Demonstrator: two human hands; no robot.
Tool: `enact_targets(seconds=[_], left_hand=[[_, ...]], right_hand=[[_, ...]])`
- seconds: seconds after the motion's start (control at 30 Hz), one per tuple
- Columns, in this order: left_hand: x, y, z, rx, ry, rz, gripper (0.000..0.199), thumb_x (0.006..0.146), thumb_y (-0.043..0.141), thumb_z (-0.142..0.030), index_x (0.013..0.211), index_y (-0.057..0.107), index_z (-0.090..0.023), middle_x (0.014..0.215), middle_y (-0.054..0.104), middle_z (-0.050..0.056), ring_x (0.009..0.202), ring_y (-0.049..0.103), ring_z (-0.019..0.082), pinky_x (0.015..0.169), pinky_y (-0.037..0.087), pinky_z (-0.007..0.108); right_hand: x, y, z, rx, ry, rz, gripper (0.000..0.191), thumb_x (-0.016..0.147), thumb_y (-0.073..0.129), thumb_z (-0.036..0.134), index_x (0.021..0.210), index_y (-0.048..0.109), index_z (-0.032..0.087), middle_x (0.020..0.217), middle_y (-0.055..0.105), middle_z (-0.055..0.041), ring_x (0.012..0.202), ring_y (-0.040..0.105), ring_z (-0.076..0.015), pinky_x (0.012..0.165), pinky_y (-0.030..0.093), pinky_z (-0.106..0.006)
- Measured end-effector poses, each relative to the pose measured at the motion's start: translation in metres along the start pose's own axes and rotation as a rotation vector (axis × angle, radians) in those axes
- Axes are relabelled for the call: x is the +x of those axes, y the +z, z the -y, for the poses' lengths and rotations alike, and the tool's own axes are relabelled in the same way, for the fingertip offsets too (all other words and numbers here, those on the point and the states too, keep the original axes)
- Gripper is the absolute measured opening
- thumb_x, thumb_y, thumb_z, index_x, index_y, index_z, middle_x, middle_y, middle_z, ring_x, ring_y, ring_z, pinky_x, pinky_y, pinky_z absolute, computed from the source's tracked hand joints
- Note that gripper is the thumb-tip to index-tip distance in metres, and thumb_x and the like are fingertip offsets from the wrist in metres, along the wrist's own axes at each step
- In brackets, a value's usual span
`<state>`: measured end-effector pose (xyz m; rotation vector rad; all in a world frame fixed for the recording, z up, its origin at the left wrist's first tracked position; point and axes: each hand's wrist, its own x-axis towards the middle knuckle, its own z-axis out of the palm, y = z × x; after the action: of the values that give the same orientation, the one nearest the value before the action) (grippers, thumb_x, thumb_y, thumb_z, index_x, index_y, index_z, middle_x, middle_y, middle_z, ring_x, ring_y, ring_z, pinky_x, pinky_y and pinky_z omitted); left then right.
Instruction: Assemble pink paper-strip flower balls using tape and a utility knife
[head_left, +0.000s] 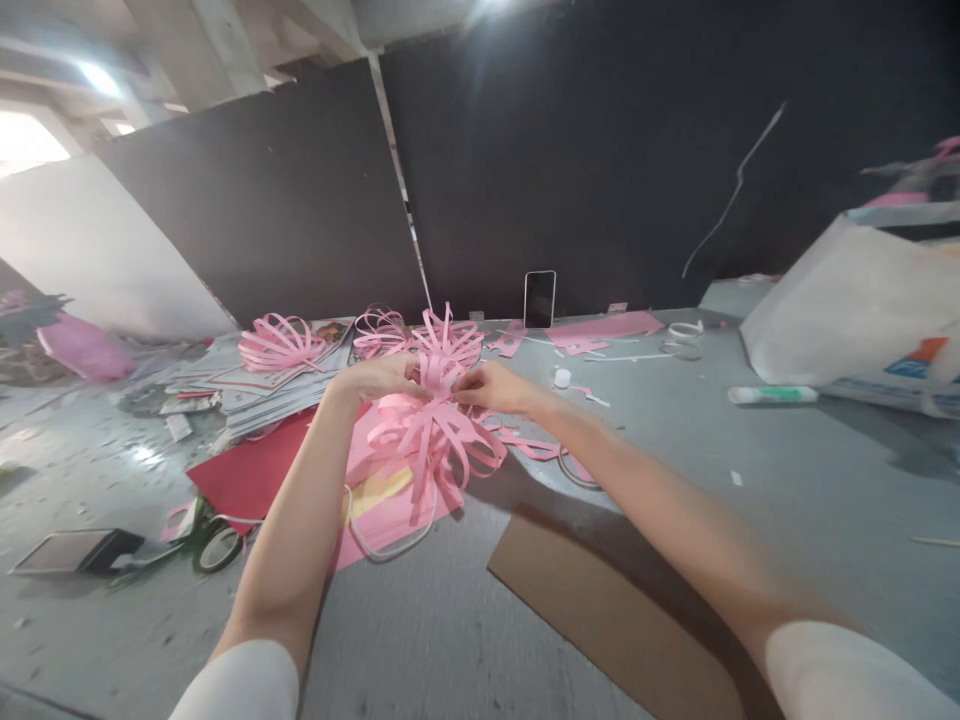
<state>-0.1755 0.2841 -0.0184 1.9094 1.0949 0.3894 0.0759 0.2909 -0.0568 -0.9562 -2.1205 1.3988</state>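
A pink paper-strip flower (439, 385) with looped petals stands upright between my hands in the middle of the view. My left hand (382, 378) closes on its narrow waist from the left. From the right, my right hand (491, 388) pinches the same waist with bent fingers. Loops fan out above and below the grip. Beneath lie pink paper sheets (349, 545) with a yellow patch and a white cord (394, 555). Two more looped pink paper shapes rest farther back, one of them (277, 343) on a stack of papers (277, 405).
Red paper (255, 465) and green-handled scissors (214, 548) lie left, near a dark-edged box (79, 552). Brown cardboard (600, 610) is in front. A phone (539, 300) leans on the black wall. Right are a glue tube (772, 395), a white cap (562, 378) and a plastic bag (847, 310).
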Motion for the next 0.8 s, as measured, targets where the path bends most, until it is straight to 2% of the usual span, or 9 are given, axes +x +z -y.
enact_targets(seconds=[0.23, 0.43, 0.57, 0.67, 0.8], left_hand=[[-0.001, 0.001, -0.002, -0.002, 0.028, -0.024, 0.033, 0.074, 0.085, -0.035, 0.075, 0.057, -0.017, 0.072, 0.057, -0.001, 0.070, 0.054, 0.014, 0.062, 0.042, 0.024], [0.002, 0.003, -0.004, 0.045, -0.052, -0.050, 0.032, 0.074, 0.084, -0.040, 0.082, 0.063, -0.017, 0.078, 0.060, 0.000, 0.072, 0.055, 0.015, 0.064, 0.042, 0.026], [0.002, 0.004, -0.005, 0.097, -0.095, -0.129, 0.035, 0.070, 0.085, -0.042, 0.085, 0.064, -0.018, 0.081, 0.062, 0.000, 0.073, 0.056, 0.016, 0.064, 0.041, 0.026], [0.001, 0.006, -0.008, 0.075, -0.085, -0.126, 0.035, 0.070, 0.084, -0.042, 0.086, 0.064, -0.018, 0.081, 0.064, 0.001, 0.074, 0.059, 0.017, 0.064, 0.040, 0.027], [0.001, 0.006, -0.009, 0.074, -0.063, -0.148, 0.036, 0.068, 0.086, -0.041, 0.087, 0.064, -0.018, 0.075, 0.064, 0.002, 0.072, 0.059, 0.018, 0.063, 0.040, 0.028]], right_hand=[[-0.005, 0.002, 0.004, -0.118, -0.033, -0.019, 0.019, 0.086, 0.068, 0.023, 0.070, 0.073, 0.014, 0.064, 0.067, -0.0016, 0.062, 0.059, -0.0124, 0.059, 0.044, -0.023], [-0.005, 0.004, 0.006, -0.164, -0.031, -0.056, 0.022, 0.085, 0.066, 0.026, 0.066, 0.068, 0.015, 0.062, 0.061, 0.0001, 0.060, 0.054, -0.0113, 0.058, 0.040, -0.023], [0.002, 0.006, -0.005, -0.130, -0.037, -0.056, 0.021, 0.083, 0.067, 0.030, 0.067, 0.069, 0.016, 0.062, 0.062, -0.0006, 0.061, 0.055, -0.0122, 0.059, 0.041, -0.023], [0.005, 0.008, -0.009, -0.110, -0.025, -0.060, 0.021, 0.083, 0.066, 0.030, 0.068, 0.069, 0.017, 0.064, 0.063, -0.0012, 0.062, 0.056, -0.0128, 0.059, 0.041, -0.024], [0.001, 0.011, -0.004, -0.079, -0.011, -0.084, 0.023, 0.082, 0.064, 0.028, 0.061, 0.064, 0.018, 0.057, 0.053, 0.0021, 0.057, 0.046, -0.0109, 0.056, 0.035, -0.025]])
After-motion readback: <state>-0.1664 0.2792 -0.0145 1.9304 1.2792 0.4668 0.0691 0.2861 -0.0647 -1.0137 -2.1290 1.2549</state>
